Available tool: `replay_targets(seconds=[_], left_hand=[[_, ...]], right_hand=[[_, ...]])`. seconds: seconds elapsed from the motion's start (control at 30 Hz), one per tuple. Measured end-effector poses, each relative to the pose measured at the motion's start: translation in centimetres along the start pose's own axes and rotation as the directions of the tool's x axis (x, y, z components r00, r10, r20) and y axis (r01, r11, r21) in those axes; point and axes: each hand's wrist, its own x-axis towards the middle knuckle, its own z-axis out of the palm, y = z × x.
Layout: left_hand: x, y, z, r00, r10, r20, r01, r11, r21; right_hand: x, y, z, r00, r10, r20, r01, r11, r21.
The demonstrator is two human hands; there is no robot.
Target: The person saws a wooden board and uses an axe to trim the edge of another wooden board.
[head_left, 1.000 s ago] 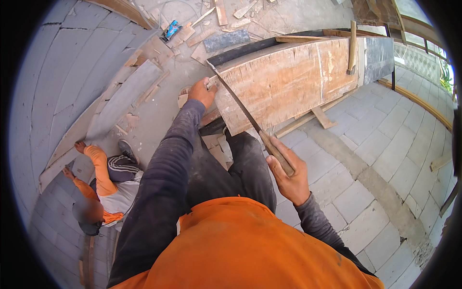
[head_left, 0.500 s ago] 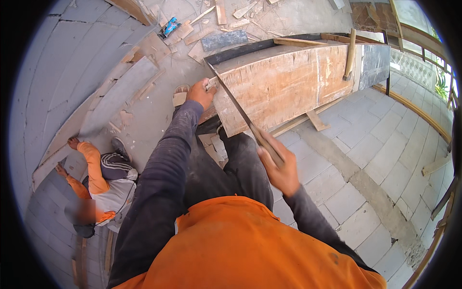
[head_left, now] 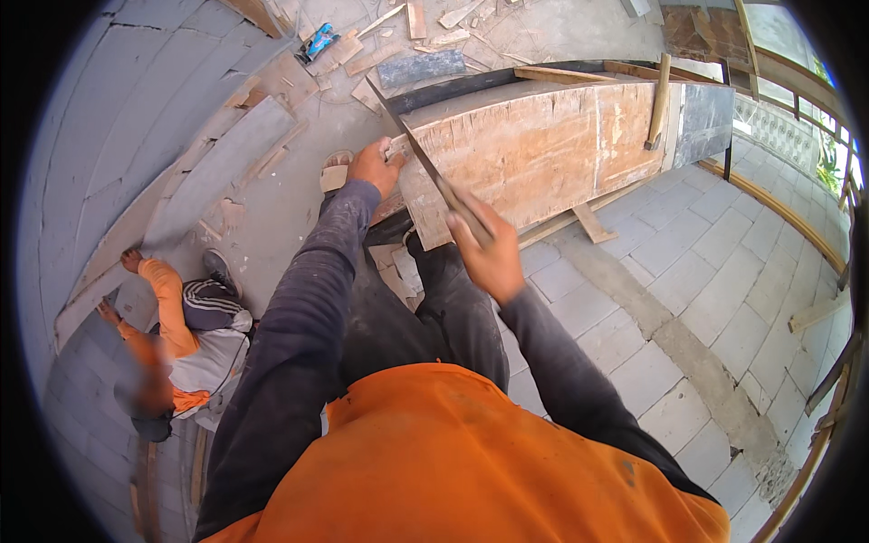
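Note:
A handsaw lies slantwise across the left end of a worn plywood board, its tip pointing away past the far edge. My right hand is closed round the wooden handle, close to the board's near edge. At the left end of the board, my left hand grips the wood beside the blade, fingers curled over the edge. A hammer rests on the board toward its right end, next to a dark grey patch. The board sits raised on a dark frame, with my legs against its near left corner.
A co-worker crouches at the left, hands by the grey block wall. A blue power tool and wood scraps litter the floor beyond. Grey paving blocks cover the right side.
My right hand has pushed the saw forward and to the left, so more of the blade sticks out beyond the far edge. My left hand keeps its place on the board.

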Motion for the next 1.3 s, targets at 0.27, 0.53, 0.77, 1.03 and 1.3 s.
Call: replay_targets(seconds=[0.27,0.53,0.77,1.03,1.3], left_hand=[[1.1,-3.3,0.1,0.995,-0.047,0.087,0.057,0.991,-0.118],[0.3,-2.5,1.8,0.998,-0.06,-0.022,0.056,0.984,-0.167],[-1.0,-1.4,2.3,0.998,-0.02,-0.06,0.007,0.977,-0.215],[-0.2,-3.9,3.7,0.995,-0.099,-0.029,0.077,0.897,-0.436],[-0.7,-2.3,2.7,0.996,-0.07,-0.058,0.05,0.954,-0.296]], right_hand=[[-7.5,-3.9,-4.3,0.98,0.182,0.082,-0.189,0.978,0.088],[5.1,1.0,2.9,1.0,-0.004,0.03,0.0,0.992,0.126],[2.4,2.4,2.6,0.999,-0.034,-0.041,0.039,0.994,0.107],[-8.5,-2.8,-4.2,0.996,0.079,0.033,-0.082,0.992,0.1],[0.2,-0.6,0.3,0.998,0.055,0.015,-0.056,0.996,0.074]])
